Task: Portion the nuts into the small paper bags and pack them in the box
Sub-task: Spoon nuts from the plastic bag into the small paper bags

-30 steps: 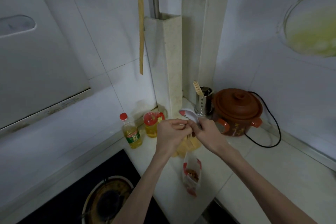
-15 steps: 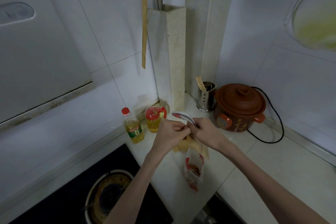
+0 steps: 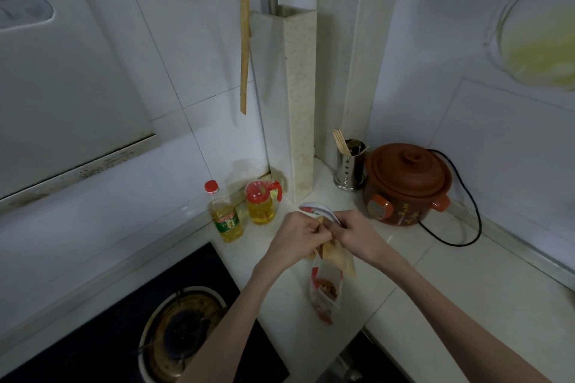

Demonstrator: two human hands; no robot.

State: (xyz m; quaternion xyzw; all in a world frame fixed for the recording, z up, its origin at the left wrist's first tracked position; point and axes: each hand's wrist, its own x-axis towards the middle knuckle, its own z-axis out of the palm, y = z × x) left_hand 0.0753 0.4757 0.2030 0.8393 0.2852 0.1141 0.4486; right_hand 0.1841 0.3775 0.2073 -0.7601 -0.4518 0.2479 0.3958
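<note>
Over the white counter (image 3: 435, 289) both my hands meet on a small brown paper bag (image 3: 340, 260). My left hand (image 3: 298, 238) pinches the bag's top edge. My right hand (image 3: 357, 236) grips the other side of the bag's top and also holds a white spoon (image 3: 317, 210), whose bowl sticks out to the left behind my fingers. Just below the hands an open red and white bag of nuts (image 3: 325, 289) stands on the counter, with brown nuts showing inside. No box is in view.
A brown clay cooker (image 3: 407, 185) with a black cord stands at the back right beside a steel chopstick holder (image 3: 350, 166). Two oil bottles (image 3: 225, 214) stand at the back left. A black gas hob (image 3: 174, 326) lies at the lower left.
Both hands stayed together on the paper bag and spoon. The brown bag now hangs lower under the right hand. The camera shifted slightly.
</note>
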